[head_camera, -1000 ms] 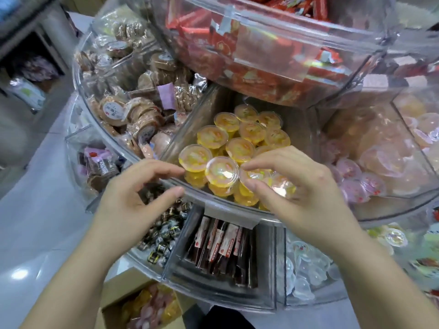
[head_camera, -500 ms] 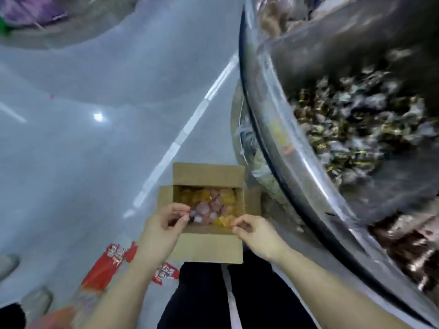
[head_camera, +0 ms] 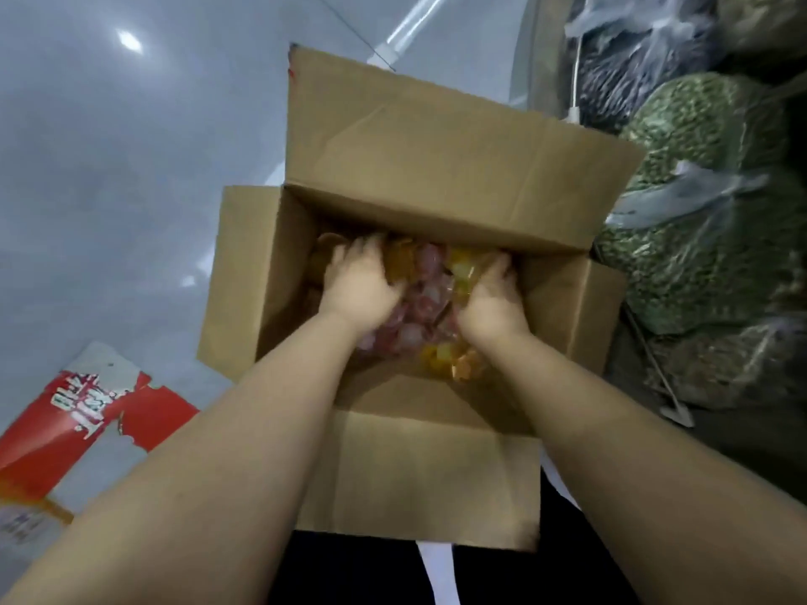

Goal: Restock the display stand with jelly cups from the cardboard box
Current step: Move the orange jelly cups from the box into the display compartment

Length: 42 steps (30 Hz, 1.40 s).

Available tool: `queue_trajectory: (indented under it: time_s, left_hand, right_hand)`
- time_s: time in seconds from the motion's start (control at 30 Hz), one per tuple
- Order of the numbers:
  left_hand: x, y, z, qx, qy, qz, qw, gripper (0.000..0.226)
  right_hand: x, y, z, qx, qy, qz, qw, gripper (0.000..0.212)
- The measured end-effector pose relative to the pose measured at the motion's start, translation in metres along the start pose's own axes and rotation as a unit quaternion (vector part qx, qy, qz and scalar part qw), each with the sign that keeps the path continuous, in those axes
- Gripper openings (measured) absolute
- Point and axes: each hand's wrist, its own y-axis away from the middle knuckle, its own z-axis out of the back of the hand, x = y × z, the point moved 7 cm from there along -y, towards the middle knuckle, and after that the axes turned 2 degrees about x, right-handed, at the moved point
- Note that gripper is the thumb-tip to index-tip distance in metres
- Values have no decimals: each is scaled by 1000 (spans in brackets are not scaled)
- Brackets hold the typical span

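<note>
Fingers of both hands buried among jelly cups [head_camera: 419,299], grip too blurred to tell, left hand [head_camera: 360,283] and right hand [head_camera: 493,296] inside open cardboard box [head_camera: 436,146] on floor [head_camera: 109,168], bagged green goods [head_camera: 707,211] beside.

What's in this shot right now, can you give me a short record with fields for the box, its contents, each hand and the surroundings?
box: cardboard box, flaps open, on the floor
contents: jelly cups, pink and yellow-orange, loose in a pile
left hand: left hand inside the box, on the cups; grip unclear from blur
right hand: right hand inside the box, among the cups; grip unclear
left of box: red and white packaging lying flat
right of box: bags of green goods
</note>
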Motion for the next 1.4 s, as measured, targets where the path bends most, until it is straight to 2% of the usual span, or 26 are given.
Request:
queue_trajectory:
  time_s: [0.1, 0.17, 0.27, 0.33, 0.4, 0.53, 0.63, 0.77, 0.9, 1.13, 1.3, 1.4]
  left_hand:
    - [12, -35, -26, 29, -15, 99, 995, 71]
    - [13, -45, -33, 1, -23, 116, 993, 63]
    - [6, -41, -28, -64, -45, 76, 994, 50]
    - [-3, -31, -24, -67, -49, 7, 997, 48]
    - [-12, -10, -18, -68, 37, -47, 996, 49]
    - [-35, 63, 28, -73, 248, -49, 965, 56]
    - [-65, 131, 92, -67, 343, -42, 936, 56]
    - [-136, 226, 202, -47, 406, -108, 906, 58]
    - [-220, 309, 304, -3, 400, -207, 893, 62]
    - [-396, 429, 408, 37, 345, -400, 848, 69]
    - [-525, 480, 419, 74, 289, -510, 807, 77]
    - [-594, 494, 408, 78, 258, -548, 792, 69]
  right_hand:
    - [-5, -17, -11, -80, -75, -27, 994, 85]
    - [-12, -18, -11, -138, -159, -40, 977, 73]
    - [-13, -10, -4, -182, -196, -22, 963, 60]
    - [-8, 1, 2, -190, -191, 17, 963, 57]
    - [-7, 14, 8, -170, -212, 29, 962, 52]
    - [-2, 72, 34, -94, -336, 41, 936, 39]
    - [16, 146, 88, -73, -392, 74, 914, 46]
    - [57, 261, 191, -28, -426, 145, 893, 62]
    - [88, 375, 308, -39, -443, 231, 866, 72]
    - [55, 527, 483, -216, -442, 308, 815, 62]
    - [-12, 581, 569, -352, -453, 300, 762, 64]
    - [-54, 594, 610, -414, -448, 282, 741, 65]
